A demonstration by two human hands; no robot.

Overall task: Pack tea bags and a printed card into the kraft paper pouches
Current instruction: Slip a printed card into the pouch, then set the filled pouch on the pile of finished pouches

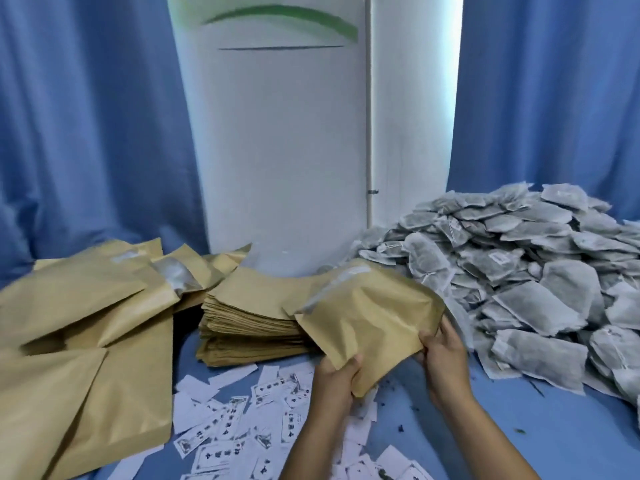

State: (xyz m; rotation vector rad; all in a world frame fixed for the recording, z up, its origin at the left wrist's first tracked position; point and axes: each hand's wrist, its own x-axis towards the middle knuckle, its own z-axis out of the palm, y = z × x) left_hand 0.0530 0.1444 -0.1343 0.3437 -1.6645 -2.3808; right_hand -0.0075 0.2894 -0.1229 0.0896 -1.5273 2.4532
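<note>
No text can be read anywhere. The white printed cards (225, 434) scattered on the blue tabletop (519, 420) carry a framed line of dark characters, too blurred to make out. A green arc, without lettering, marks the white appliance (277, 133) behind.

A tall white appliance (277, 150) with a green curved stripe near its top and a thin dark slot below it stood at the far edge of the blue table (519, 427). A pale vertical pipe (369, 116) ran down just beside its right side. Blue curtains (86, 116) hung on either side behind it. Small dark crumbs (506, 427) were scattered on the table's near right part.
</note>
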